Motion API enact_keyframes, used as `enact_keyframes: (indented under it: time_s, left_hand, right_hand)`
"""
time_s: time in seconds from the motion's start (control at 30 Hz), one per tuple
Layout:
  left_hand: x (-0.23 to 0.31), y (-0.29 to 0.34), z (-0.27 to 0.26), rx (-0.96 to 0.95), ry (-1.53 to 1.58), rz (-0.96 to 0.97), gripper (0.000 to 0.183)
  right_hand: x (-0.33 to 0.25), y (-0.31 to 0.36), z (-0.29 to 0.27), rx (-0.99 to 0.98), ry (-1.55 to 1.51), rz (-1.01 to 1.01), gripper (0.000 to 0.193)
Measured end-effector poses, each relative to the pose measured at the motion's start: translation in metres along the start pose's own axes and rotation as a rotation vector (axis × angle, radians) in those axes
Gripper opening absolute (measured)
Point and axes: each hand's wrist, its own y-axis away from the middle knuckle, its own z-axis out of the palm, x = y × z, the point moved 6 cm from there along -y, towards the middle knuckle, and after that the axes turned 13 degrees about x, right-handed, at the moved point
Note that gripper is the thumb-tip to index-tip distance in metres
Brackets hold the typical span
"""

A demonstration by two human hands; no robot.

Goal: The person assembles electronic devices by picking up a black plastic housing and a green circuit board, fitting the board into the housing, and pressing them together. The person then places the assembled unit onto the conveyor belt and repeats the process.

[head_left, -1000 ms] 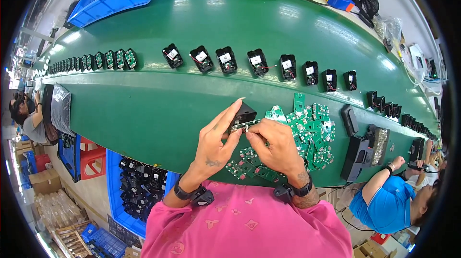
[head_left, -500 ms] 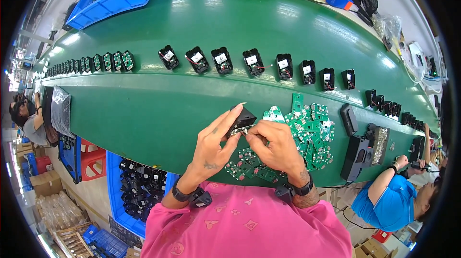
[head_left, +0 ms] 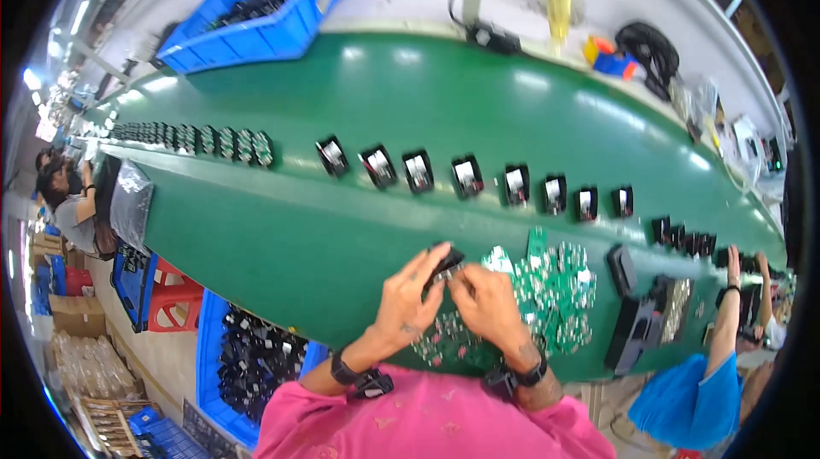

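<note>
A small black plastic housing [head_left: 448, 261] is in my left hand [head_left: 408, 304], its fingers wrapped round the side, above the green work surface. My right hand [head_left: 489, 304] is closed in a pinch at the housing's near right edge. Whatever sits between those fingertips is too small and blurred to name. Under and beside my hands lie loose green circuit boards [head_left: 555, 292], heaped to the right. Beyond them runs a row of black housings [head_left: 418, 172], open side up, with white parts inside. Farther left, another row of housings [head_left: 227, 141] shows green boards on top.
A blue crate [head_left: 295, 47] of dark parts stands at the back left. Beside me on the left is a blue bin [head_left: 207, 365] of black parts. Black equipment [head_left: 630, 335] stands right of the boards. A co-worker in a blue shirt [head_left: 692, 399] sits at the right.
The whole view has tilted, so the table sits lower in the picture. Both my hands stay at the housing. At the right, the co-worker's arm has stretched forward toward the far housings.
</note>
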Motion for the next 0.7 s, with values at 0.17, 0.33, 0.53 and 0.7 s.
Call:
enact_keyframes:
  time_s: [0.17, 0.33, 0.53, 0.7]
  left_hand:
    - [-0.014, -0.003, 0.002, -0.045, 0.398, -0.42, 0.054]
    - [-0.018, -0.004, 0.006, -0.172, 0.522, -0.421, 0.056]
    - [0.0, -0.013, -0.002, -0.141, 0.39, -0.477, 0.055]
    - [-0.003, -0.01, 0.011, -0.151, 0.416, -0.379, 0.053]
  right_hand:
    - [0.008, 0.002, -0.017, 0.207, -0.059, 0.268, 0.015]
    - [0.039, 0.009, -0.001, 0.078, -0.469, 0.511, 0.014]
    - [0.024, 0.002, -0.009, 0.154, -0.656, 0.404, 0.009]
    - [0.042, 0.008, -0.015, 0.155, -0.587, 0.46, 0.016]
